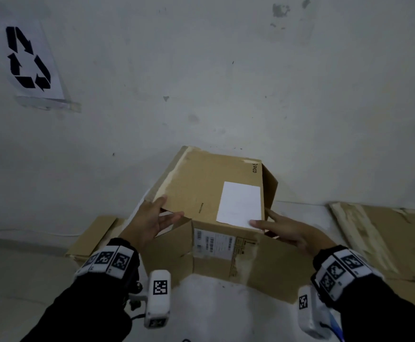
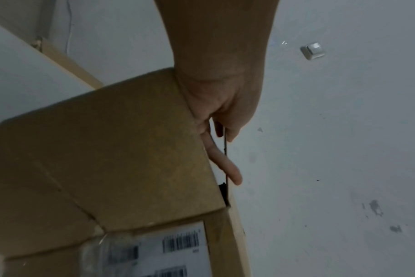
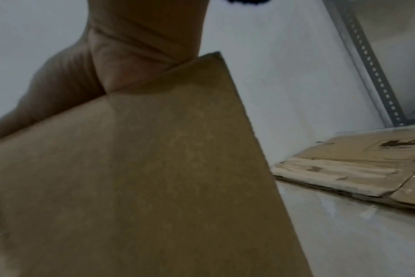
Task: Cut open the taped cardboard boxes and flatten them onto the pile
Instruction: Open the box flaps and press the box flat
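Gripping the cardboard box [image 1: 211,191] on both sides — your left hand [image 1: 152,220] pinched its top panel's edge; your right hand [image 1: 285,230] lay straight-fingered against its side.

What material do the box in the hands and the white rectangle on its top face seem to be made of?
The box looks like brown corrugated cardboard with a matte finish: its flaps fold along creases and its surface layer is torn pale along one edge. The white rectangle seems to be a plain paper label stuck flat on the top; whether it is glossy cannot be told in this dim light.
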`<state>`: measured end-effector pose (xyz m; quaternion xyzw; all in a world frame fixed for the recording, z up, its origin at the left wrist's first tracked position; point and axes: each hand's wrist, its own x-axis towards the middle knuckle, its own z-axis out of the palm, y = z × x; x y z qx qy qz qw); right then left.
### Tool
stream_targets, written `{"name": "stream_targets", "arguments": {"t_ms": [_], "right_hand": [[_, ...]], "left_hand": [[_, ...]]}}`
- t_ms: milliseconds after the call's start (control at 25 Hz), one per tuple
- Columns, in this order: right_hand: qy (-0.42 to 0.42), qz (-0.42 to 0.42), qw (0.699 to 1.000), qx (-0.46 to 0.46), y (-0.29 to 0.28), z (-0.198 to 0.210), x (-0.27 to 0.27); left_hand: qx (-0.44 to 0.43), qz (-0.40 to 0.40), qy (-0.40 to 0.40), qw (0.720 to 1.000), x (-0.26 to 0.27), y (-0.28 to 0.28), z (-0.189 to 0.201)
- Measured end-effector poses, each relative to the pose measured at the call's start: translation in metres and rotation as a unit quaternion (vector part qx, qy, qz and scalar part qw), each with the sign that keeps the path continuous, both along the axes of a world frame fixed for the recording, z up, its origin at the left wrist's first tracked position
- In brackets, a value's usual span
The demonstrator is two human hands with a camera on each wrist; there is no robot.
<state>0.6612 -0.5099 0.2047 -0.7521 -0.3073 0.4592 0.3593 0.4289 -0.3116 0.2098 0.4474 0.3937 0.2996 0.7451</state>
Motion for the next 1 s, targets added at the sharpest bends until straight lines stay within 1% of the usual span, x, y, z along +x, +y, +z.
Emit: {"name": "stream_targets", "arguments": {"t_ms": [40, 120, 160, 240, 320, 400, 520, 640, 720, 880, 1000], "right_hand": [[0.023, -0.005, 1.0, -0.007, 0.0, -0.003, 0.001], [0.096, -0.022, 0.995, -0.034, 0.006, -0.009, 0.002], [0.13, -0.045, 0.99, -0.036, 0.01, -0.009, 0.002], [0.175, -0.089, 0.98, -0.003, 0.016, -0.007, 0.003], [0.184, -0.114, 0.975, 0.041, 0.021, -0.004, 0.0], [0.191, -0.115, 0.974, 0.046, 0.02, 0.0, -0.001], [0.202, -0.103, 0.973, 0.047, 0.013, 0.004, 0.001], [0.227, -0.124, 0.964, 0.066, 0.012, 0.007, 0.001], [0.222, -0.145, 0.961, 0.078, 0.015, 0.003, 0.0], [0.237, -0.145, 0.958, 0.077, 0.022, -0.003, 0.003], [0.189, -0.148, 0.969, 0.052, 0.02, -0.001, 0.005]], "left_hand": [[0.023, 0.017, 0.012, 1.0, 0.003, -0.001, -0.002], [0.078, 0.05, 0.06, 0.994, 0.008, -0.001, -0.003], [0.089, 0.06, 0.071, 0.992, 0.01, 0.0, -0.003], [0.074, 0.064, 0.075, 0.992, 0.012, 0.001, -0.003], [0.042, 0.065, 0.07, 0.995, 0.012, 0.002, -0.004], [0.027, 0.061, 0.066, 0.996, 0.011, 0.005, -0.006], [0.032, 0.059, 0.063, 0.996, 0.014, 0.008, -0.007], [0.043, 0.064, 0.072, 0.994, 0.02, 0.012, -0.007], [0.036, 0.071, 0.077, 0.994, 0.022, 0.015, -0.007], [0.038, 0.08, 0.087, 0.992, 0.023, 0.018, -0.008], [0.073, 0.095, 0.104, 0.987, 0.025, 0.019, -0.01]]}}
